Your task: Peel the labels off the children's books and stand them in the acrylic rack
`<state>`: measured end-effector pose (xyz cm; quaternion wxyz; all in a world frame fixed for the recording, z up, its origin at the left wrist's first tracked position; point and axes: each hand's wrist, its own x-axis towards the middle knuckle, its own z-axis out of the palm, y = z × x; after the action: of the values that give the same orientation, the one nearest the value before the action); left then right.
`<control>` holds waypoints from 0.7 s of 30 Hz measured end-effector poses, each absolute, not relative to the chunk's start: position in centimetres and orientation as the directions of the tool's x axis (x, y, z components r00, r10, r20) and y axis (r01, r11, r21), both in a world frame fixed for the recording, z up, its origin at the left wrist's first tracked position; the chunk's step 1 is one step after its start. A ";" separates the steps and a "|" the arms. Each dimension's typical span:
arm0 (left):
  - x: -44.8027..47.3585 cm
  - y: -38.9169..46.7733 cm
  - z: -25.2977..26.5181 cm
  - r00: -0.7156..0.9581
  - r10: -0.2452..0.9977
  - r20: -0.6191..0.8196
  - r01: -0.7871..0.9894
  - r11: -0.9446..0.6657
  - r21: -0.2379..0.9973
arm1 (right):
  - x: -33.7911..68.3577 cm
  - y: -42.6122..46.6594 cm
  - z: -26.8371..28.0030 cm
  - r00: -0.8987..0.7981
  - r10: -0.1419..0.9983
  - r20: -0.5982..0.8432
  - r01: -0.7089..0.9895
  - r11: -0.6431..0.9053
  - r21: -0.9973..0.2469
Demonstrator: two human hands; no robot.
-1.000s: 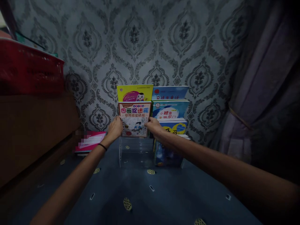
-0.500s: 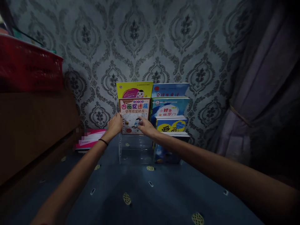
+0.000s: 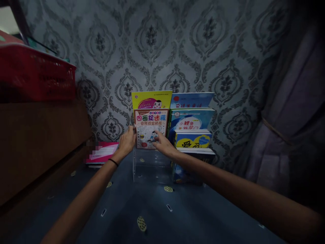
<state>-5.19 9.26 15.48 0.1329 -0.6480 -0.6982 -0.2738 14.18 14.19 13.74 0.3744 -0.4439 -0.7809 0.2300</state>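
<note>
- rack (image 3: pixel 153 162): clear, likely smooth and slick, so a book could slide on it; probably light enough to shift if pushed.
- yellow book (image 3: pixel 152 96): upright behind the front book, its top showing above; likely to move too if rubbed.
- book (image 3: pixel 149 132): upright in the left column of the rack, in front of the yellow book. it looks thin and light, fairly stiff when kept flat, with a glossy cover (corners would probably crease first); best taken by both side edges, low down.
- right hand (image 3: pixel 164 145): over the cover's lower right, thumb and forefinger spread; i can't tell how firmly it touches.
- left hand (image 3: pixel 127 141): at the book's left edge, fingers bent; whether they pinch it, i can't tell.
</note>
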 end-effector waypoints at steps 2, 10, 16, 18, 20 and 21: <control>-5.1 9.4 15.5 -0.120 0.836 0.535 0.980 0.014 0.198 | 14.2 14.0 13.8 -0.328 0.866 0.379 0.531 0.500 -0.684; -5.3 9.3 15.5 -0.077 0.837 0.541 0.989 -0.004 0.146 | 14.1 14.0 13.7 -0.330 0.864 0.380 0.551 0.503 -0.666; -5.6 8.6 15.5 0.096 0.752 0.652 0.989 -0.145 0.022 | 14.2 13.8 13.4 -0.338 0.855 0.392 0.545 0.518 -0.659; -5.5 8.8 15.4 0.266 0.699 0.664 0.961 -0.247 -0.124 | 14.2 13.7 13.3 -0.328 0.857 0.398 0.545 0.515 -0.661; -5.3 9.1 15.2 0.400 0.650 0.646 0.916 -0.302 -0.264 | 14.1 13.7 13.2 -0.311 0.862 0.401 0.545 0.507 -0.668; -5.2 9.2 15.1 0.428 0.642 0.636 0.904 -0.303 -0.302 | 14.0 13.7 13.2 -0.302 0.865 0.401 0.544 0.502 -0.672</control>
<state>-5.23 9.25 15.08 0.3219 -0.7812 -0.4948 -0.2032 14.02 13.74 13.21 0.3799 -0.4523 -0.7788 0.2109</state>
